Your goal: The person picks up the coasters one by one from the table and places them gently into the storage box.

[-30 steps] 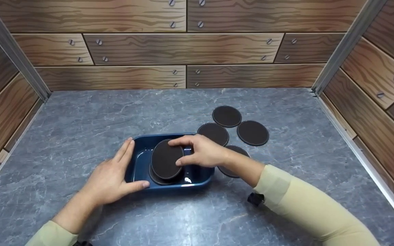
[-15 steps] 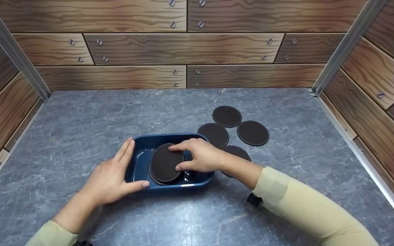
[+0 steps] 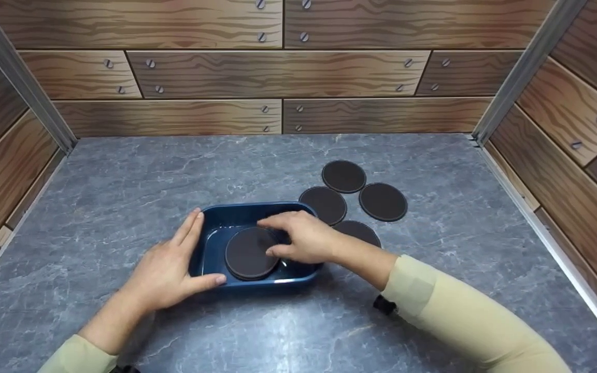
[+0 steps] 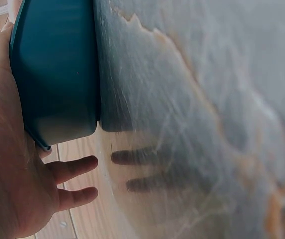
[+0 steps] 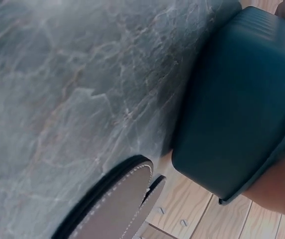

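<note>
My left hand point(image 3: 166, 272) spanned the left end of the blue dish point(image 3: 278, 281), thumb on the near rim and fingers straight along the far corner, touching rather than wrapped round it. In the left wrist view two of its fingers stuck out free, below the dish's end, and the hand ran off the picture's edge.

My right hand point(image 3: 306, 235) was over the dish, thumb and forefinger spread apart at the right side of the dark round coaster point(image 3: 249, 254) inside; I couldn't tell whether either tip touched it. My other right fingers were hidden from the head view. The coaster lay flat in the dish, with a thick edge toward me, but how many were stacked there I couldn't make out.

Four more coasters were on the grey marbled tabletop point(image 3: 122, 176): the far coaster point(image 3: 344, 176) and the rightmost coaster point(image 3: 383, 202) in full, the coaster by the dish point(image 3: 323, 204) partly covered by its rim and my hand, and the nearest coaster point(image 3: 356, 232) largely under my wrist. The right wrist view showed just two stitched coaster edges, cut off at the bottom, and the dish's outer wall hid its contents.
</note>
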The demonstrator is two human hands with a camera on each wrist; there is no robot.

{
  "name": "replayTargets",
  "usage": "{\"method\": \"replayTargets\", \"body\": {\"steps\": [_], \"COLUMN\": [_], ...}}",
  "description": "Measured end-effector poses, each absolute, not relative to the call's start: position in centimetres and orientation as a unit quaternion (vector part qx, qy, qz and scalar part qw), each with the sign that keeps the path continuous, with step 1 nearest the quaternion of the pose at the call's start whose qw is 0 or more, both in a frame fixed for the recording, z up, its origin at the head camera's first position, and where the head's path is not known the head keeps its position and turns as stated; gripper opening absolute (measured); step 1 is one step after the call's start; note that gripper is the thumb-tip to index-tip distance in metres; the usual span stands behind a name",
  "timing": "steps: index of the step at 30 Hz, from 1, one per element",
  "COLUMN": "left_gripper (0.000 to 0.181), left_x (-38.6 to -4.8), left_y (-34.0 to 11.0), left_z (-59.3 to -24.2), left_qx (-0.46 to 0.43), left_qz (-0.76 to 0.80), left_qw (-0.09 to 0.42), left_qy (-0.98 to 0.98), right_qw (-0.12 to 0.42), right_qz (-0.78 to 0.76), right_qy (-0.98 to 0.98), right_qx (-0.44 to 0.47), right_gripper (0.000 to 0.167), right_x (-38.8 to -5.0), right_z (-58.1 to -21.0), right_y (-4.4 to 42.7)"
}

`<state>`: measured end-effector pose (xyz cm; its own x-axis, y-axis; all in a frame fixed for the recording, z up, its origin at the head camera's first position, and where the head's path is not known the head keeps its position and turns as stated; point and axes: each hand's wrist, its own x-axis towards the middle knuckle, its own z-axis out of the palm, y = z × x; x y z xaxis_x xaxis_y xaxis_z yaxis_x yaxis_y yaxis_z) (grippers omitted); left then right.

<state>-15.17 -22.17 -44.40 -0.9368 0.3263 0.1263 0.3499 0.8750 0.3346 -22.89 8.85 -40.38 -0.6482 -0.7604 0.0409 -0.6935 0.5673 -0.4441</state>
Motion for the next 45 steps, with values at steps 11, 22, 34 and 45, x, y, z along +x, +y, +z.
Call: {"method": "replayTargets", "body": {"steps": [11, 22, 34, 45], "left_gripper": [0.124, 0.123, 0.123, 0.123], "left_x": [-15.2, -15.2, -15.1, -15.2], "left_y": [-22.2, -22.1, -22.2, -22.2], "left_z": [-44.4, -44.5, -44.4, -44.5], "left_qx": [-0.174, -0.181, -0.181, -0.181], "left_qz": [-0.178, -0.177, -0.179, -0.178], "left_qw": [0.039, 0.046, 0.047, 0.047], "left_qy": [-0.968, -0.966, -0.966, -0.966], "right_qw": [0.0, -0.039, -0.014, 0.057], "right_qz": [-0.405, -0.465, -0.481, -0.499], "right_qy": [0.841, 0.85, 0.865, 0.858], "right_qx": [-0.358, -0.242, -0.141, -0.112], "right_gripper": [0.052, 0.049, 0.057, 0.068], "right_x": [-25.1, -29.5, -32.1, -32.8], "right_z": [-36.2, -35.4, -39.3, -42.5], "right_y": [13.8, 22.7, 30.2, 33.4]}}
